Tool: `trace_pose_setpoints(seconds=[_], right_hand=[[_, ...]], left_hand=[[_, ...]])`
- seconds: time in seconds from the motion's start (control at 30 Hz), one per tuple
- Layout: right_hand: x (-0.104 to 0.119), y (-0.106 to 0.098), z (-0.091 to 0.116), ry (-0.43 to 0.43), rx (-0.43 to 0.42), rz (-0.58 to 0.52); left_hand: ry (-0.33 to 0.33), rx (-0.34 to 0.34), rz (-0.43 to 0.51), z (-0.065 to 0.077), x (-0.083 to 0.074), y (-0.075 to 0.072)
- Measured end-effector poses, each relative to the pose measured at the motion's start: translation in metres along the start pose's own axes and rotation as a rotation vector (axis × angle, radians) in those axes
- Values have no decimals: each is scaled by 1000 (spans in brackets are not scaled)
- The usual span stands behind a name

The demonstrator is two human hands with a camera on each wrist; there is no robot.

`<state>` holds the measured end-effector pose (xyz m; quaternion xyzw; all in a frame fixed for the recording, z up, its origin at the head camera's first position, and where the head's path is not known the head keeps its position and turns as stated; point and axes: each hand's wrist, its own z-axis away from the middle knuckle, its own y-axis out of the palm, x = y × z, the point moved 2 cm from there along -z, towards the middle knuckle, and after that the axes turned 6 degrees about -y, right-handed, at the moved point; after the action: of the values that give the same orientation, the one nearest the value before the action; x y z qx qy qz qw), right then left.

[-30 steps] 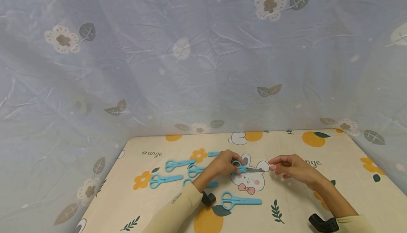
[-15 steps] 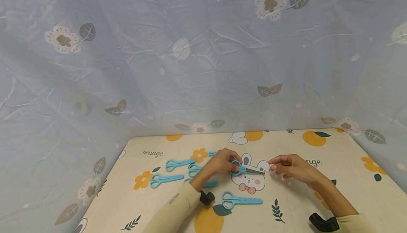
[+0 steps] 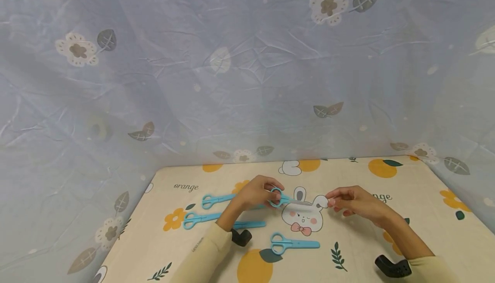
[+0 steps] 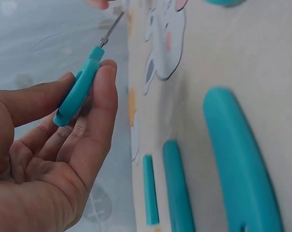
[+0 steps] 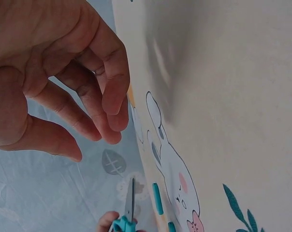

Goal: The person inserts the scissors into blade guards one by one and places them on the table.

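My left hand (image 3: 257, 193) pinches a pair of scissors (image 3: 287, 199) by the light blue finger loops, between thumb and fingers. In the left wrist view, the bare metal blades (image 4: 112, 28) point away from the hand. My right hand (image 3: 357, 205) is held over the table to the right of the blade tips, fingers loosely bent. Nothing lies between its thumb and fingers (image 5: 112, 96) in the right wrist view. Close below the left forearm lie more light blue scissors (image 3: 201, 218) with covered blades, some partly hidden by the arm.
Another covered pair of scissors (image 3: 297, 244) lies nearer the front. A short light blue strip (image 4: 151, 189) rests on the table beyond the other scissors. The cream tablecloth (image 3: 359, 248) carries printed oranges and a rabbit. A grey-blue curtain (image 3: 247, 81) hangs behind and along the sides.
My left hand has drawn back to the left and slightly up with the scissors, widening the gap to my right hand. The right hand has hardly moved.
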<state>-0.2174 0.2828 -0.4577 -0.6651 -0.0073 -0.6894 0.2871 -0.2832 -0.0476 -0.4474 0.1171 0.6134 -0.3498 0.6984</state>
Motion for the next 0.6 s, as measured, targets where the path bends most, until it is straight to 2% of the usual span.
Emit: trace_pose_setpoints(seconds=[0.37, 0.6], right_hand=[[9, 8, -14, -34, 0, 2], [12, 16, -28, -9, -20, 10]], left_hand=[[-19, -67, 60, 30, 13, -44], [-31, -110, 81, 45, 23, -61]])
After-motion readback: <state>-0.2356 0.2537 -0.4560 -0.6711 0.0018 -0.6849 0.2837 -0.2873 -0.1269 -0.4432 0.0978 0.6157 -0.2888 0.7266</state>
